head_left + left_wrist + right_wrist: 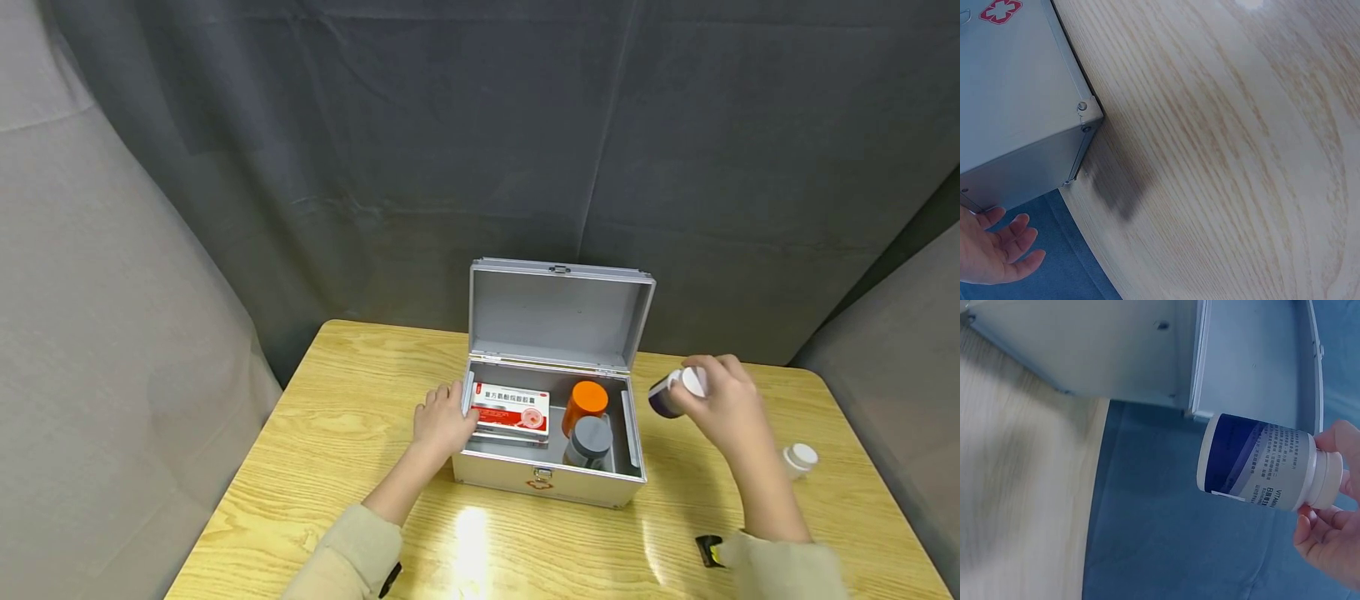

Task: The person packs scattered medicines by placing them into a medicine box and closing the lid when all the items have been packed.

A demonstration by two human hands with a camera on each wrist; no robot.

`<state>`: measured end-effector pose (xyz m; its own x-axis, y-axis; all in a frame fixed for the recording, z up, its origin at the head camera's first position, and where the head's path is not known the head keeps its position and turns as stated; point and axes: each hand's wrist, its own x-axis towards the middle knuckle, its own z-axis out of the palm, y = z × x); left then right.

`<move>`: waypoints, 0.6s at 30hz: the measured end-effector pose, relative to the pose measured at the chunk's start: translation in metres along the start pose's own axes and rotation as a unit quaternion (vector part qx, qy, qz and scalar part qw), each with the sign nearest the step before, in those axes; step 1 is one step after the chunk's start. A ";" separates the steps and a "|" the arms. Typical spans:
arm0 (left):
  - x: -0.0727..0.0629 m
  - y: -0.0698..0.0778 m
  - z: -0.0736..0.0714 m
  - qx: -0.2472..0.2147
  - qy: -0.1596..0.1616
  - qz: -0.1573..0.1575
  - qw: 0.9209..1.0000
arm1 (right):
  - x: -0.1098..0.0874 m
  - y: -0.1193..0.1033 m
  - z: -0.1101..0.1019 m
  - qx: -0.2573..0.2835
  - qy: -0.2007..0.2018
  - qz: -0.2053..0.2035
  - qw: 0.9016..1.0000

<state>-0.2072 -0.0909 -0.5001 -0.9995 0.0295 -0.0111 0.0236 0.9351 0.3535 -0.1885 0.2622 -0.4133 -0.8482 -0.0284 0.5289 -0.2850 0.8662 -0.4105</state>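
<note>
An aluminium first-aid case stands on the table with its lid raised. Inside lie a red-and-white medicine box on the left, an orange-capped bottle and a grey-lidded jar on the right. My left hand rests at the case's left rim, thumb at the edge; the left wrist view shows its fingers loosely bent beside the wall. To the right of the case, my right hand holds a white-and-blue vitamin bottle by its white cap, tilted in the air.
A white-capped bottle stands on the table beyond my right forearm. Near the right sleeve lies a small black-and-yellow item, partly covered. Dark grey curtain hangs behind the table, with lighter cloth at both sides.
</note>
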 end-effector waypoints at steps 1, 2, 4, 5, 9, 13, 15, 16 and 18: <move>0.000 0.000 0.000 0.000 0.000 0.000 1.000 | 0.001 -0.002 0.001 0.001 0.000 -0.005 1.000; 0.000 0.000 0.000 -0.001 -0.001 0.000 1.000 | 0.001 -0.005 0.002 0.002 0.001 -0.010 1.000; 0.000 0.000 0.000 -0.001 0.000 0.001 1.000 | 0.003 -0.009 0.004 0.007 0.005 -0.023 1.000; 0.000 0.000 0.000 -0.002 0.001 0.002 1.000 | 0.004 -0.011 0.005 0.010 0.007 -0.030 0.999; 0.000 -0.001 0.001 -0.002 0.001 0.002 1.000 | 0.006 -0.020 0.011 0.017 0.012 -0.049 0.999; 0.000 -0.001 0.001 -0.002 0.001 0.002 1.000 | 0.007 -0.031 0.016 0.032 0.008 -0.062 0.998; 0.000 -0.001 0.001 -0.002 0.001 0.001 1.000 | 0.007 -0.037 0.019 0.042 0.000 -0.066 0.997; 0.000 -0.001 0.001 -0.002 0.000 0.001 1.000 | 0.007 -0.040 0.021 0.046 -0.004 -0.068 0.997; 0.000 -0.001 0.001 -0.002 0.000 0.001 1.000 | 0.008 -0.045 0.024 0.052 -0.016 -0.069 0.996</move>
<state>-0.2076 -0.0911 -0.5013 -0.9995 0.0311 -0.0113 0.0250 0.9340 0.3564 -0.1929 0.2107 -0.4086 -0.8110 -0.1600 0.5627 -0.4428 0.7966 -0.4116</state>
